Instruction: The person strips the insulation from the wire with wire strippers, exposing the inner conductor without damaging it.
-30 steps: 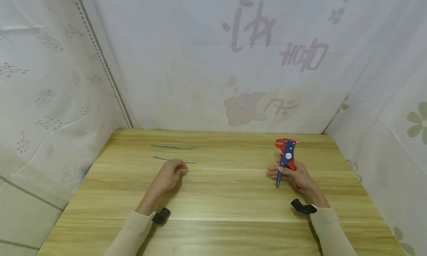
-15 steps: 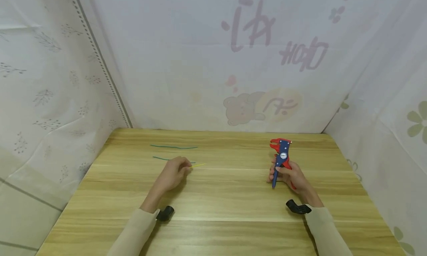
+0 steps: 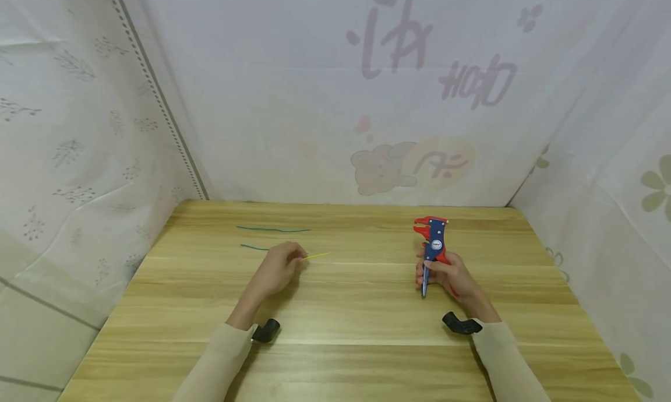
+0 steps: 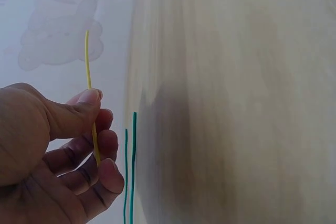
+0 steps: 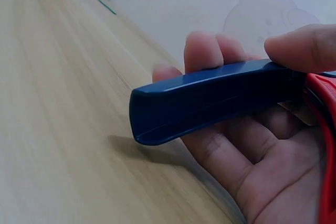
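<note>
My left hand pinches a short yellow wire between thumb and fingers. One end of it sticks out past the thumb, toward the right in the head view. My right hand grips a blue and red wire stripper by its handles, the red jaws upward and parted. In the right wrist view the thumb lies on the blue handle and fingers curl behind it. Two green wires lie on the table: the farther green wire is fully visible, the nearer green wire partly hidden by my left hand.
The wooden table reaches back to a printed cloth. Cloth also hangs at both sides. A black wrist mount sits on the left cuff, another black wrist mount on the right.
Both hands have moved inward: the left shifts right and slightly away with the yellow wire, the right shifts left with the wire stripper. The right fingers have curled in closer around the handles.
</note>
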Available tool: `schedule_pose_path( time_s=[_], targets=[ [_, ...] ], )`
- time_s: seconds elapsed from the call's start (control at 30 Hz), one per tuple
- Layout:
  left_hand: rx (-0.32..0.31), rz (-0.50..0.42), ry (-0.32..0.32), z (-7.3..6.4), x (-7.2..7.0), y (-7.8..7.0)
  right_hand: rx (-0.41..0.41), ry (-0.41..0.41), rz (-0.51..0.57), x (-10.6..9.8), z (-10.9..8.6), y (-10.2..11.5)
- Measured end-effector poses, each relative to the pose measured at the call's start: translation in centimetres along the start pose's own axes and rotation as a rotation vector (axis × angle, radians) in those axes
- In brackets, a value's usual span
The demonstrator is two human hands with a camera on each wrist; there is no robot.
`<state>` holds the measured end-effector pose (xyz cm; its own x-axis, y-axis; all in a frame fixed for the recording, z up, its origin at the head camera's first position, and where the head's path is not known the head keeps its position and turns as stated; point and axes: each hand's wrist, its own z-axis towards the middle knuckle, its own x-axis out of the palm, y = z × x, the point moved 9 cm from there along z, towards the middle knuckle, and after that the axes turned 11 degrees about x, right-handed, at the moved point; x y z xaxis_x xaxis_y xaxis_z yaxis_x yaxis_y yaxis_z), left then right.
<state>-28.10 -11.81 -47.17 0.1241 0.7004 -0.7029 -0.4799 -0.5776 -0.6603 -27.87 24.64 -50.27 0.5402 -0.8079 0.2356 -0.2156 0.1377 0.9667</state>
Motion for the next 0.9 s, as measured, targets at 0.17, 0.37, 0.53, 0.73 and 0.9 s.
schedule_pose_path(
  time_s=[0.17, 0.37, 0.53, 0.73, 0.9],
  targets=[
    [0.009, -0.011, -0.004, 0.6, 0.1, -0.4, 0.008, 0.013, -0.001, 0.5, 0.4, 0.0],
    [0.000, -0.014, -0.003, 1.0, 0.0, -1.0, 0.013, 0.047, 0.040, 0.9, 0.7, -0.3],
    [-0.005, -0.015, -0.007, 1.1, 0.0, -1.2, 0.028, 0.037, 0.037, 1.3, 1.0, -0.5],
    [0.004, -0.025, -0.008, 1.3, 0.4, -1.4, 0.021, 0.058, 0.061, 2.0, 1.3, -0.4],
    [-0.014, -0.042, -0.006, 1.5, 0.6, -1.5, 0.020, 0.086, 0.086, 2.6, 1.6, -0.6]
  ],
)
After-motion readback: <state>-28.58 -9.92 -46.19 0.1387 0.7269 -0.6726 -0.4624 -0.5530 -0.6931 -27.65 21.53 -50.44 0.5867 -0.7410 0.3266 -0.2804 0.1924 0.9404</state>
